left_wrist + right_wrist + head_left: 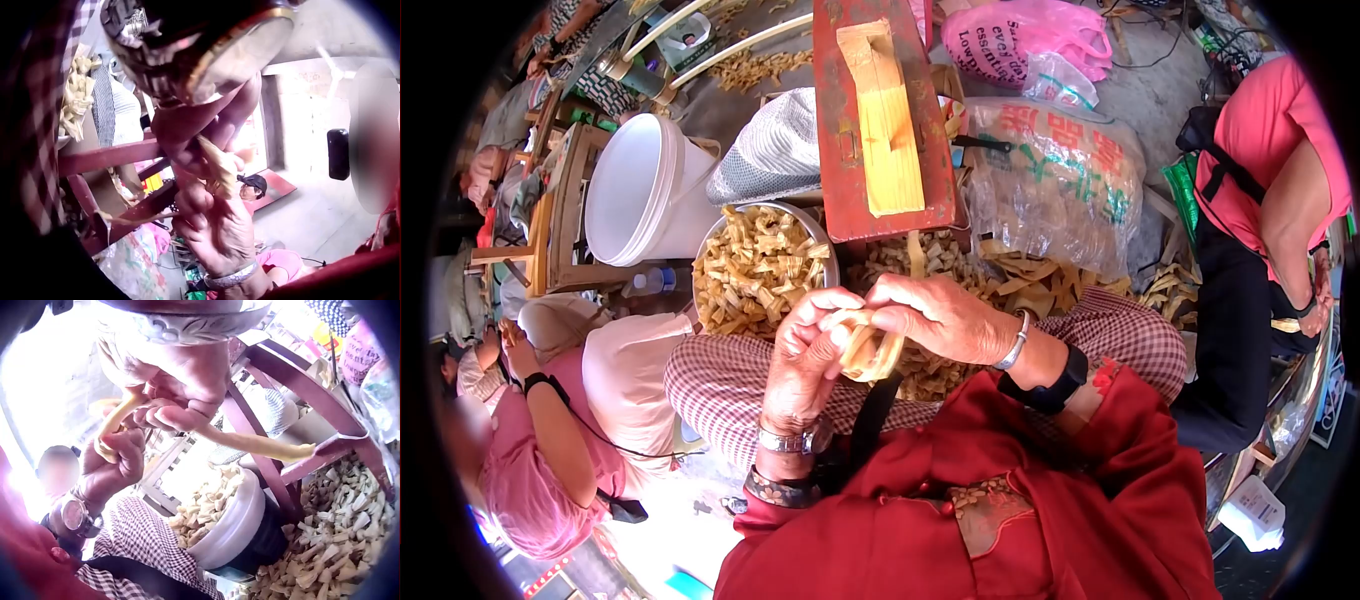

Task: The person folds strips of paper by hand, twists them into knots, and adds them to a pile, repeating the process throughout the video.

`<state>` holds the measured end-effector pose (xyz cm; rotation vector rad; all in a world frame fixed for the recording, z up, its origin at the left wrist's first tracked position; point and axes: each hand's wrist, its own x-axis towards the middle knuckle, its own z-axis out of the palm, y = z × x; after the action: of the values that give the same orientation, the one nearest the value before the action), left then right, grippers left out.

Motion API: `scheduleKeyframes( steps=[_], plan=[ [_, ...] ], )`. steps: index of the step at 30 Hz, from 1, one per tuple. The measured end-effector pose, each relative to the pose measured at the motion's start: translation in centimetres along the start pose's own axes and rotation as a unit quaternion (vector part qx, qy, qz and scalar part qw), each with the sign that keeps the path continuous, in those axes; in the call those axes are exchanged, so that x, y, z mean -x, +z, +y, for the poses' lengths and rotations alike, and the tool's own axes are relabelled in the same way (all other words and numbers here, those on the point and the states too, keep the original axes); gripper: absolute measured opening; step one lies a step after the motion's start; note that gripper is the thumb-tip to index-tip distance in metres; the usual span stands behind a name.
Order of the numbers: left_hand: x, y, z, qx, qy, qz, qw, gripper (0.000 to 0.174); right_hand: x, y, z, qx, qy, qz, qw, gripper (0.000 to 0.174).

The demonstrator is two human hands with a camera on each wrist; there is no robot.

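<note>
A pale yellow flexible strip (870, 362) is bent into a loop between my two hands, in front of my lap. My left hand (802, 350) pinches the loop with thumb and fingers. On the other side, my right hand (948, 318) grips the same strip with curled fingers. In the right wrist view, a long tail of the strip (256, 445) sticks out past the right fingers. Beyond the hands is a round basin (832, 262) heaped with small knotted yellow pieces (760, 268). The left wrist view shows the strip (220, 170) partly hidden by fingers.
A red wooden bench (835, 150) stands ahead, bearing a notched wooden block (888, 140). More knotted pieces (334, 531) lie in a pile beneath it. To the left is a white bucket (632, 190); to the right, a clear plastic sack (1050, 190). People sit on both sides.
</note>
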<state>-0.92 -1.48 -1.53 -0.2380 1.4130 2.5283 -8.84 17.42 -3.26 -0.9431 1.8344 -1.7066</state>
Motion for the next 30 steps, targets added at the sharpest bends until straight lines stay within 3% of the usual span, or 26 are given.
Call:
scheduleKeyframes(
  steps=[1, 4, 8, 11, 13, 16, 17, 20, 21, 22, 24, 30],
  plan=[
    [0.0, 0.4, -0.1, 0.014, -0.003, -0.013, 1.000, 0.038, -0.1, 0.0, 0.2, -0.002, -0.018, 0.007, 1.000, 0.026],
    [0.3, 1.8, 0.1, -0.125, 0.003, 0.032, 0.992, 0.038, 0.2, -0.1, 0.2, 0.009, 0.018, 0.007, 1.000, 0.026],
    [-0.2, 3.0, -0.1, -0.315, 0.128, 0.053, 0.939, 0.027, 0.2, 0.8, 0.7, -0.011, 0.006, 0.050, 0.999, 0.023],
    [-0.7, 1.4, -0.9, -0.351, 0.131, 0.017, 0.927, 0.050, 0.2, 0.8, 0.3, -0.039, 0.030, 0.078, 0.996, 0.023],
    [-0.4, 1.1, -1.5, -0.171, 0.038, 0.020, 0.984, 0.052, 0.4, 1.3, 0.3, -0.049, 0.040, 0.118, 0.991, 0.027],
    [-0.1, 0.2, -1.7, 0.060, -0.056, -0.050, 0.995, 0.053, 0.6, 0.7, -0.1, -0.114, 0.095, 0.062, 0.987, 0.029],
    [-0.1, 0.2, -1.8, 0.075, -0.067, -0.048, 0.994, 0.052, 0.6, 0.6, -0.3, -0.133, 0.112, 0.043, 0.984, 0.029],
    [-0.4, 0.8, -1.8, 0.098, -0.101, -0.051, 0.989, 0.053, 1.1, 0.8, 1.8, -0.063, 0.033, 0.086, 0.994, 0.041],
    [-0.9, 1.0, -1.9, 0.090, -0.095, -0.110, 0.985, 0.053, 1.0, 0.7, 2.1, -0.036, 0.014, 0.099, 0.994, 0.045],
    [-1.0, 1.2, -1.8, 0.106, -0.116, -0.114, 0.981, 0.054, 1.5, 0.3, 1.5, -0.069, 0.079, 0.073, 0.992, 0.051],
    [-0.8, 1.3, -2.2, 0.143, -0.155, -0.102, 0.972, 0.052, 1.9, 0.2, 2.0, -0.083, 0.094, 0.093, 0.988, 0.049],
    [-0.6, 0.8, -1.9, 0.206, -0.129, -0.072, 0.967, 0.046, 2.7, -1.5, 2.6, -0.039, 0.119, 0.112, 0.986, 0.041]
  ],
)
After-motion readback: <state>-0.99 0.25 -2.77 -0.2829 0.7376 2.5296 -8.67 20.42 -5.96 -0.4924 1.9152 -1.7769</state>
